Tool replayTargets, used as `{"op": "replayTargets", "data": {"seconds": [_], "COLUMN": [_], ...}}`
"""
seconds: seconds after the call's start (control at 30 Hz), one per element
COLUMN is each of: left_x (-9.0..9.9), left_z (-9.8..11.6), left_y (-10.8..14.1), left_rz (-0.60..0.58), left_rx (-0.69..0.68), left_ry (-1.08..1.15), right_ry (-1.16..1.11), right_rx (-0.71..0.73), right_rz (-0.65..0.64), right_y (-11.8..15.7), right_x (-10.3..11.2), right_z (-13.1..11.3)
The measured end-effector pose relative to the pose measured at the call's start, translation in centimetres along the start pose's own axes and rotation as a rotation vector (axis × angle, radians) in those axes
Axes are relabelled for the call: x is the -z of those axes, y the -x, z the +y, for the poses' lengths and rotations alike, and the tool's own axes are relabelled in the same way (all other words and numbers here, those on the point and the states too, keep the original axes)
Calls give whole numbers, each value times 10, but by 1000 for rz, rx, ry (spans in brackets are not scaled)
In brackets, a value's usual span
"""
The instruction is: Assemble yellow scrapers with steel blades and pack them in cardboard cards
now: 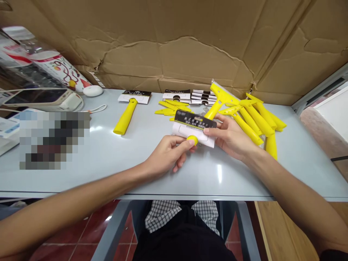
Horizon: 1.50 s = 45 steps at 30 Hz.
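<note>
Left hand (170,154): thumb and fingers pinched on a rounded yellow plastic handle end (192,140).
Right hand (234,138): clamped on the right edge of a folded black-and-white printed card (187,117).
Card and handle: between the 2 hands, over the grey-white tabletop (103,163).
Behind the card: flat yellow plastic pieces (172,106), then a stack of folded cards (203,95).
Right side: heaped yellow plastic scraper handles (261,119).
Left side: 1 carded yellow handle (125,119).
</note>
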<state>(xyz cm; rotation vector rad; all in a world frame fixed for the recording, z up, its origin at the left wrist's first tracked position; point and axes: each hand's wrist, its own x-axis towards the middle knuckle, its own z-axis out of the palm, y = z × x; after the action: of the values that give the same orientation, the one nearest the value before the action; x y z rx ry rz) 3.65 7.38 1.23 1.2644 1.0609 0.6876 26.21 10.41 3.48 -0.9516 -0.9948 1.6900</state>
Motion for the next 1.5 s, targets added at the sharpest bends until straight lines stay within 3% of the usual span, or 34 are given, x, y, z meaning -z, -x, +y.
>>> {"op": "replayTargets", "data": {"seconds": [0.1, 0.17, 0.3, 0.5, 0.8, 1.0, 1.13, 1.3, 1.4, 1.5], "left_x": [1, 1, 1, 0, -2, -5, -5, -2, 1, 4], "left_z": [-6, -8, 0, 16, 8, 7, 7, 11, 15, 17], "left_y": [4, 6, 8, 7, 7, 7, 6, 2, 0, -1], "left_rz": [-74, -128, -212, -188, -227, -217, -217, -141, -36, 97], "left_rx": [0, 20, 49, -57, -105, -94, -94, -182, -264, -265], "left_ry": [113, 117, 50, 27, -48, -32, -65, -87, -168, -194], "right_ry": [-3, 25, 77, 141, -22, 66, 114, 90, 103, 118], "right_rx": [54, 62, 41, 23, 101, 74, 67, 76, 81, 91], "right_rz": [148, 177, 89, 10, 103, -91, -70, -47, -71, -96], "right_y": [-4, -6, -4, 3, 4, 7, 9, 7, 7, 8], "right_x": [7, 11, 11, 2, -1, -4, -5, -7, -7, -6], "right_z": [-6, -7, -6, 0, -3, 5, 10, 9, 13, 19]}}
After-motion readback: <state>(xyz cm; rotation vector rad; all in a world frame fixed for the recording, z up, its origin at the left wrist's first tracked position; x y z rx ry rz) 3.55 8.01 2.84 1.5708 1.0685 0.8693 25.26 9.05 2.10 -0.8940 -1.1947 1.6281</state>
